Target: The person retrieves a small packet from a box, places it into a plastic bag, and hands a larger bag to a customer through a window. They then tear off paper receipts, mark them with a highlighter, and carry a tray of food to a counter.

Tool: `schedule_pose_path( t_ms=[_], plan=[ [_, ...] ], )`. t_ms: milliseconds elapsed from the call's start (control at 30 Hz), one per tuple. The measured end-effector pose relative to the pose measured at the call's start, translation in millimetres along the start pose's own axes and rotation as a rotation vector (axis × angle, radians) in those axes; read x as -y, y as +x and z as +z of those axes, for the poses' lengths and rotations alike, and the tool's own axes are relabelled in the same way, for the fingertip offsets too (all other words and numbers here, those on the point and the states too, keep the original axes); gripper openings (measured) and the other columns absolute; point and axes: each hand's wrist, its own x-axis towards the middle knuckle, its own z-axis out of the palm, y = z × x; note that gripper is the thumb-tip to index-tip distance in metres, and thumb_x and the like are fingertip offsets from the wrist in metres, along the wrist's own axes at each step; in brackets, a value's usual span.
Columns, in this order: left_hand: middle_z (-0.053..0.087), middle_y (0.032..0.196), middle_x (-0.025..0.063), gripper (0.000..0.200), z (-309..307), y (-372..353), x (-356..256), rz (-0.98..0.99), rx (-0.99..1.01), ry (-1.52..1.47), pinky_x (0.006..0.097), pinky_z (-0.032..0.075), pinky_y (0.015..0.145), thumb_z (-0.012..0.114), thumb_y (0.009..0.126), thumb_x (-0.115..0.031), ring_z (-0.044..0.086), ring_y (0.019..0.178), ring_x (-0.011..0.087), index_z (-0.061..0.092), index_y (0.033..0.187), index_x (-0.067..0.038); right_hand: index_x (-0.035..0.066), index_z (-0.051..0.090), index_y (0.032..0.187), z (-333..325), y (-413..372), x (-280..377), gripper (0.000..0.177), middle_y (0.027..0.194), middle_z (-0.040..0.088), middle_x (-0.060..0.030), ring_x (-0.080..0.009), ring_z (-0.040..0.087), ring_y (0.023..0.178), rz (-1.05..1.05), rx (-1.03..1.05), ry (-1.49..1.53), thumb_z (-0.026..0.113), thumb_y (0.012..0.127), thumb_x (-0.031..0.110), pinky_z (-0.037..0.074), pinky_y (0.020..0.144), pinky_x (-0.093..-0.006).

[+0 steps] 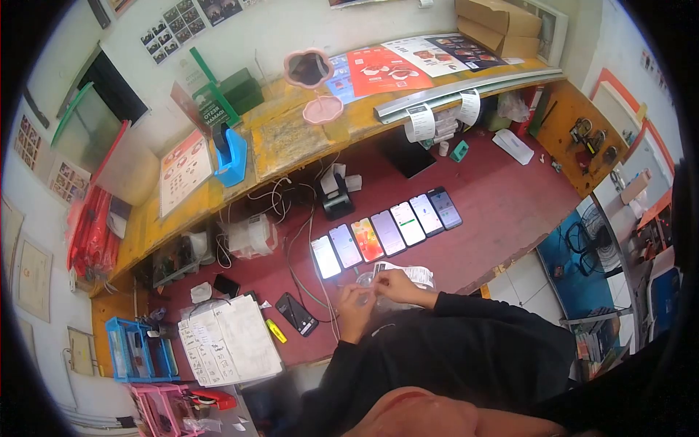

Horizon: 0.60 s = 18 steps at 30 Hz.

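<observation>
My left hand (354,309) and my right hand (399,286) meet just above the front edge of the red desk, fingertips pinched close together. A clear plastic bag (384,309) shows around and below the fingers, and both hands seem to grip its edge. Beside my right hand lies a white printed receipt (419,275). Beyond the hands is a slanted row of several smartphones with lit screens, among them one with an orange picture (368,239) and a dark-cased one (444,207) at the right end.
To the left lie an open notebook (229,341), a yellow highlighter (276,331) and a black phone (296,315). A small receipt printer (336,197) stands behind the phone row, with cables nearby. A yellow wooden shelf (287,149) bears a pink mirror (309,69) and posters.
</observation>
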Motion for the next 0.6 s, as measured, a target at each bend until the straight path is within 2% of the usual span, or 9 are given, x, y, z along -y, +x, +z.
schedule_pose_path(
  t_ms=[33, 133, 233, 367, 467, 533, 600],
  plan=[
    [0.059, 0.082, 0.0083, 0.015, 1, 1, -5, 0.005, -0.002, 0.009, 0.0343, 0.045, 0.069, 0.077, 0.067, -0.005, 0.057, 0.081, 0.0244, 0.067, 0.077, -0.002, -0.001, 0.063, 0.082, 1, 1, 1, 0.022, 0.07, 0.064, -0.0142, -0.0241, 0.066, 0.068, 0.037, -0.029, -0.05, 0.065, 0.086, 0.02, 0.049, 0.061, -0.0378],
    [0.059, 0.08, 0.0081, 0.014, 3, 0, -3, 0.072, -0.013, 0.063, 0.0354, 0.044, 0.068, 0.075, 0.066, -0.004, 0.056, 0.079, 0.0254, 0.064, 0.074, -0.002, -0.001, 0.061, 0.082, 9, -3, 6, 0.018, 0.074, 0.062, -0.0211, -0.037, 0.063, 0.071, -0.087, -0.147, -0.301, 0.063, 0.084, 0.017, 0.047, 0.062, -0.0449],
    [0.059, 0.079, 0.0073, 0.016, 9, 2, -1, 0.14, -0.025, 0.106, 0.0364, 0.043, 0.067, 0.075, 0.064, -0.005, 0.054, 0.077, 0.0266, 0.06, 0.069, -0.004, 0.0, 0.061, 0.082, 15, -6, 0, 0.016, 0.076, 0.062, -0.0199, -0.0371, 0.06, 0.07, -0.16, -0.228, -0.278, 0.062, 0.084, 0.016, 0.047, 0.063, -0.0423],
    [0.057, 0.077, 0.0072, 0.019, 13, -1, 6, 0.104, 0.004, 0.156, 0.038, 0.042, 0.068, 0.075, 0.061, -0.007, 0.053, 0.076, 0.0275, 0.057, 0.065, -0.006, 0.0, 0.06, 0.082, 11, -9, 0, 0.015, 0.079, 0.062, -0.0197, -0.0382, 0.06, 0.073, -0.157, -0.318, -0.342, 0.062, 0.083, 0.015, 0.047, 0.064, -0.0434],
    [0.057, 0.076, 0.0075, 0.02, 11, -11, 21, 0.103, 0.012, 0.174, 0.0389, 0.042, 0.069, 0.075, 0.06, -0.008, 0.053, 0.076, 0.0282, 0.056, 0.066, -0.005, 0.0, 0.061, 0.086, 4, -9, -5, 0.02, 0.081, 0.062, -0.0199, -0.0364, 0.061, 0.073, -0.254, -0.473, -0.39, 0.065, 0.083, 0.019, 0.047, 0.065, -0.0425],
    [0.057, 0.076, 0.0078, 0.02, 9, -21, 37, 0.102, 0.01, 0.176, 0.0392, 0.042, 0.069, 0.075, 0.06, -0.009, 0.053, 0.076, 0.0287, 0.056, 0.066, -0.005, 0.003, 0.063, 0.092, -22, -5, 21, 0.022, 0.081, 0.062, -0.0188, -0.0362, 0.062, 0.076, -0.141, -0.409, -0.275, 0.062, 0.087, 0.024, 0.047, 0.063, -0.0434],
    [0.057, 0.076, 0.0074, 0.019, 7, -18, 30, 0.037, -0.021, 0.09, 0.038, 0.042, 0.069, 0.075, 0.061, -0.007, 0.053, 0.075, 0.0283, 0.056, 0.066, -0.004, 0.002, 0.065, 0.087, -19, -10, 37, 0.028, 0.082, 0.063, -0.0169, -0.0328, 0.062, 0.076, -0.243, -0.322, -0.244, 0.065, 0.085, 0.03, 0.047, 0.065, -0.041]
  ],
)
